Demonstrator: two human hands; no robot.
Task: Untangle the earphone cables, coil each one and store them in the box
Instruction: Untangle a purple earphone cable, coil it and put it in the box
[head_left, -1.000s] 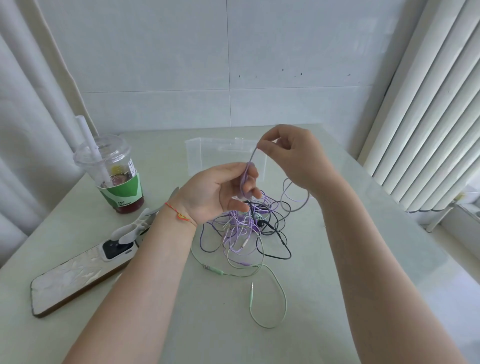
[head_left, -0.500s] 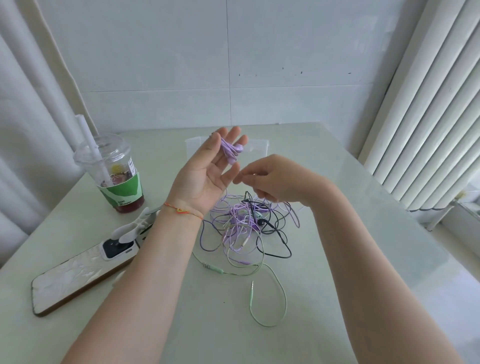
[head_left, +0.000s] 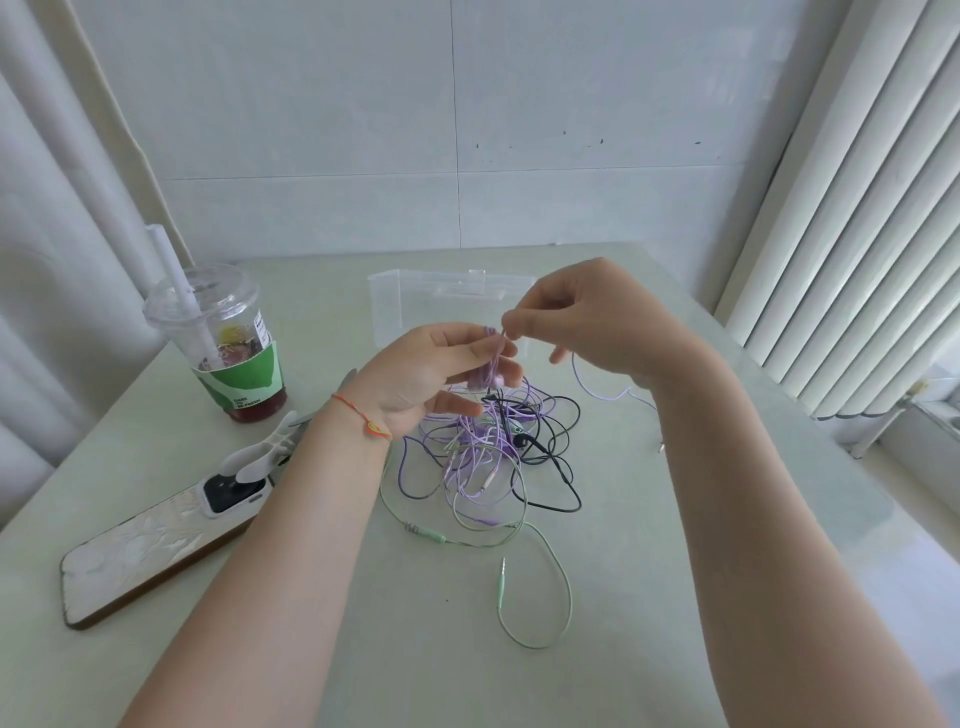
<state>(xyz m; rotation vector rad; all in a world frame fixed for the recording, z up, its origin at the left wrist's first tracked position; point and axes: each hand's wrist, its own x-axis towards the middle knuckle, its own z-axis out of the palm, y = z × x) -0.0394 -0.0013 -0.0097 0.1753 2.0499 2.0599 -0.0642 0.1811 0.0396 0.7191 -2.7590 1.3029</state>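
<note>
Nearest the camera, on the pale surface (head_left: 649, 597), a green cable (head_left: 563, 582) lies in a loose loop with its plug (head_left: 501, 584) pointing back toward the tangle. To the left a phone (head_left: 135, 556) lies face down, with white scissors (head_left: 262, 454) just beyond its far end. Farther in, between the two forearms, sits the tangle (head_left: 488, 447) of purple, black and green earphone cables, heaped on the surface. Above the tangle both hands are raised. The left hand (head_left: 421, 374), a red string bracelet (head_left: 363, 415) on its wrist, has its fingers curled around a small bundle of purple cable (head_left: 491, 364). The right hand (head_left: 587, 322) pinches a strand of that same cable just beside the left fingertips; a thin purple strand (head_left: 597, 392) trails down from under the right palm to the surface. At far left stands a lidded cup (head_left: 228, 343) with a straw, holding a red drink. Behind the hands, a clear box (head_left: 400, 306) stands open near the wall.
</note>
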